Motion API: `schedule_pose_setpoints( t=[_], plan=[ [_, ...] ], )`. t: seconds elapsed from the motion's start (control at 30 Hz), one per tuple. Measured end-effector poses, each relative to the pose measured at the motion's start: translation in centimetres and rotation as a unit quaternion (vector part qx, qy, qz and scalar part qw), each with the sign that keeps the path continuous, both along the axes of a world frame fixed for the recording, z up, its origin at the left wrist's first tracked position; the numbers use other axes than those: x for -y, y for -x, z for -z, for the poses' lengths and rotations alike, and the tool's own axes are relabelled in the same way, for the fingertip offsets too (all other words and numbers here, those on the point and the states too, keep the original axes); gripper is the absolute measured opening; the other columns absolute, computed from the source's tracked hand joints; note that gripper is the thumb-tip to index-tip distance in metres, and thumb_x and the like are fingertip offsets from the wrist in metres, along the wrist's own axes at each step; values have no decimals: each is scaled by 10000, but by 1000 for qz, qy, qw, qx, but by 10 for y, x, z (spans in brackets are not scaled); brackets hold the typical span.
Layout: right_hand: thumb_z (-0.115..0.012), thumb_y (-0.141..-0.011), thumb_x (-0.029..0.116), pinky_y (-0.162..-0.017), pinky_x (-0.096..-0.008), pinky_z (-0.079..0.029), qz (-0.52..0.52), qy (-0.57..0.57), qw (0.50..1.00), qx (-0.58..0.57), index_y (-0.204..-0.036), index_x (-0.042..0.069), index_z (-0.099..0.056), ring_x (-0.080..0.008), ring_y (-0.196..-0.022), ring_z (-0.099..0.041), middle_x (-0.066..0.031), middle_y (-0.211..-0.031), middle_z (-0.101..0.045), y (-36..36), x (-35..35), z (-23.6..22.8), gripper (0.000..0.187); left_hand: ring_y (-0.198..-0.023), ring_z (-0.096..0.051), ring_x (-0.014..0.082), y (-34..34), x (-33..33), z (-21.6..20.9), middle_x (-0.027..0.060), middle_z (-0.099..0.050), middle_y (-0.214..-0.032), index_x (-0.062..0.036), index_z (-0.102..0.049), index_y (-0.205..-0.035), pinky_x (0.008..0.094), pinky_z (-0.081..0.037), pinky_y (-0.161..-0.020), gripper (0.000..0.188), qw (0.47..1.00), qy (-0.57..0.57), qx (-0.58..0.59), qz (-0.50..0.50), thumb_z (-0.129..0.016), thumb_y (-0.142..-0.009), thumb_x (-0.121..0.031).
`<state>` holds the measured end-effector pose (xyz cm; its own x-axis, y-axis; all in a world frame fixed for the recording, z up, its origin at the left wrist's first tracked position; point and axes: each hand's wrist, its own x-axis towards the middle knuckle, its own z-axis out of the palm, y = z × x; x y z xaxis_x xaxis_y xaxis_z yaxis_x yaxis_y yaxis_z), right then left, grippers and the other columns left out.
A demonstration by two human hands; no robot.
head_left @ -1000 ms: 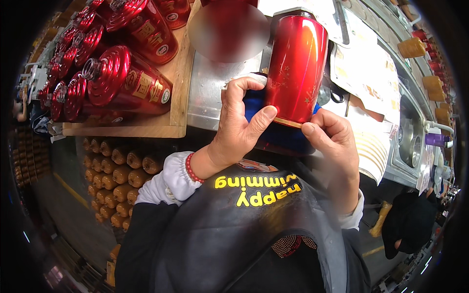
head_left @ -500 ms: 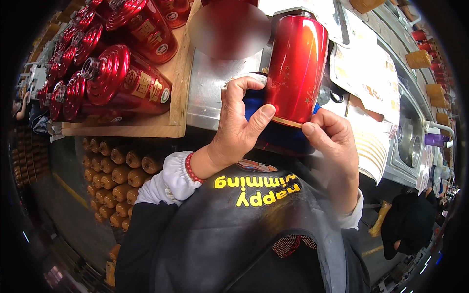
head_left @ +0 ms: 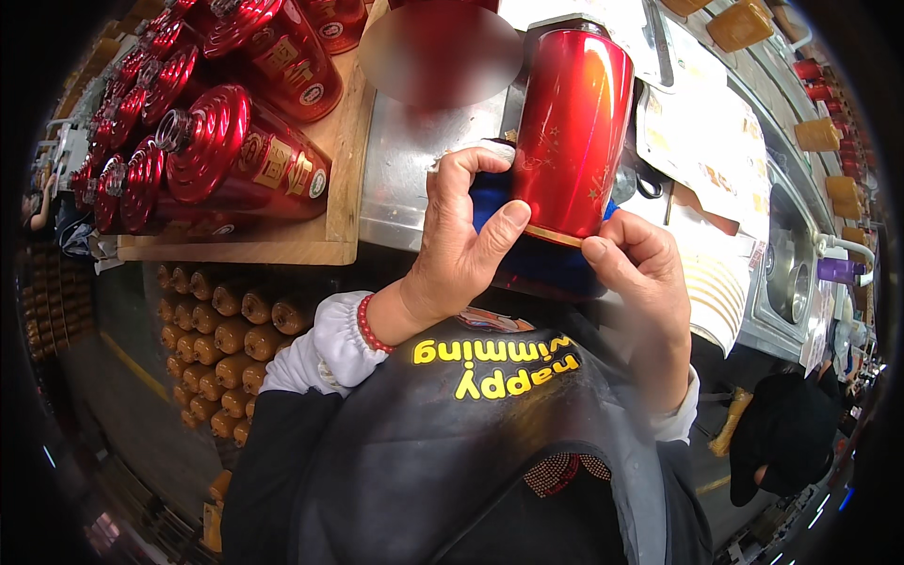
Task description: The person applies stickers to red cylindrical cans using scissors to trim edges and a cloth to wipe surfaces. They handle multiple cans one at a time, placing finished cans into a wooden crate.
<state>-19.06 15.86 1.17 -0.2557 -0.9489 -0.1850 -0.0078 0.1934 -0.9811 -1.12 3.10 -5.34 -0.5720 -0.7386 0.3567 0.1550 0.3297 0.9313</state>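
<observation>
A glossy red bottle (head_left: 573,132) with faint gold star decoration lies in front of me, its dark neck end pointing away and its gold-rimmed base toward me. My left hand (head_left: 461,231) grips its lower left side, index finger curled at the edge and thumb by the base rim. At the lower right corner of the base, my right hand (head_left: 650,268) pinches with thumb and bent index finger. Something blue (head_left: 490,200) shows beneath the bottle. What the other left fingers touch is hidden behind it.
Several red bottles with ridged shoulders (head_left: 212,141) lie in a wooden tray (head_left: 344,212) at left. Below it are stacked brown cylindrical pieces (head_left: 231,334). To the right are stacked white cups (head_left: 711,297), scissors (head_left: 650,184), papers (head_left: 706,141) and a line of brown holders (head_left: 816,135).
My hands and the bottle stay in place. The brown holders on the line at right have shifted slightly toward me. A person in black at far right has moved a little.
</observation>
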Motion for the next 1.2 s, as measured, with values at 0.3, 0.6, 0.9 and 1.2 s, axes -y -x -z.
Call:
schedule_pose_setpoints(
  t=[0.3, 0.6, 0.9, 1.2],
  plan=[
    [-695, -963, 91, -547, -236, -350, 3, 3, 1000, -4, -744, 38, -564, -28, -638, -426, 62, -677, -530, -1, 1, -1, 261, -1183, -446, 258, 0, -1, -5, 120, -520, -1260, -24, -465, -1283, 386, -316, -1081, 454, 999, 15, 29, -10, -692, -964, -253],
    [-701, -967, 103, -541, -237, -342, 1, 5, 1000, 1, -744, 42, -560, -28, -634, -416, 68, -671, -515, 0, 0, 1, 270, -1183, -449, 260, 1, -1, -2, 128, -517, -1255, -20, -465, -1279, 387, -318, -1082, 452, 1000, -1, 16, -7, -682, -973, -273],
    [-703, -968, 111, -542, -237, -338, -2, 7, 1000, -8, -751, 42, -556, -28, -637, -409, 70, -675, -509, 0, 1, -1, 271, -1190, -451, 266, 2, -2, -5, 144, -514, -1263, -15, -462, -1279, 395, -327, -1077, 504, 1000, 13, 23, -11, -708, -956, -313],
    [-710, -971, 137, -546, -229, -331, -1, 9, 1000, -6, -769, 37, -558, -20, -648, -397, 76, -689, -494, -1, 1, 0, 272, -1171, -461, 292, 4, -2, -3, 165, -524, -1256, -5, -459, -1269, 416, -344, -1061, 595, 995, 70, 56, -34, -772, -895, -347]
  ],
)
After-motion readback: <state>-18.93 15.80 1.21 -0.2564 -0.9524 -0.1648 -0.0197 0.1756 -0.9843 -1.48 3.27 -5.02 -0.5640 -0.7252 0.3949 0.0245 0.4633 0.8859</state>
